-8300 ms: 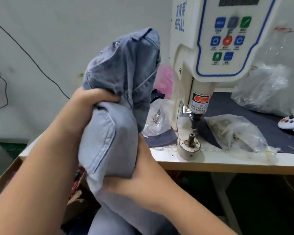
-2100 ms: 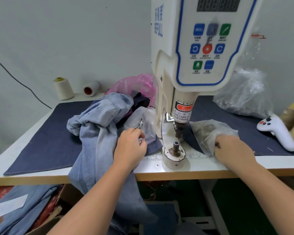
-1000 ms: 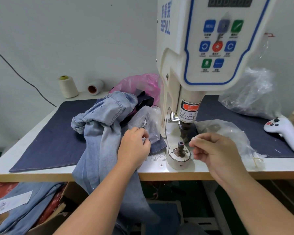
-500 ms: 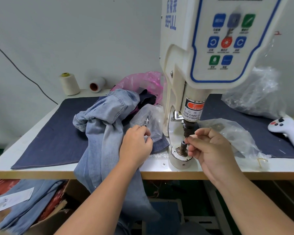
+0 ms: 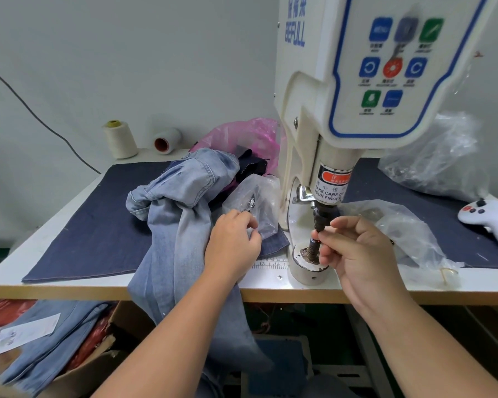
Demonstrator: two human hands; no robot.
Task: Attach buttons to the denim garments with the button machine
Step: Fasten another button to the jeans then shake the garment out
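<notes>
1. Head camera view: my right hand (image 5: 357, 254) has its fingers curled at the dark metal post of the white button machine (image 5: 342, 110), pinching something too small to make out.
2. My left hand (image 5: 233, 242) pinches the edge of a small clear plastic bag of metal buttons (image 5: 253, 202), just left of the machine.
3. Under my left wrist, a light blue denim garment (image 5: 179, 225) lies crumpled on the dark blue cloth mat (image 5: 98, 225), spilling over the table's front edge.
4. Beyond my right hand sits another crumpled clear plastic bag (image 5: 408, 234), and farther right a white game controller (image 5: 489, 219).
</notes>
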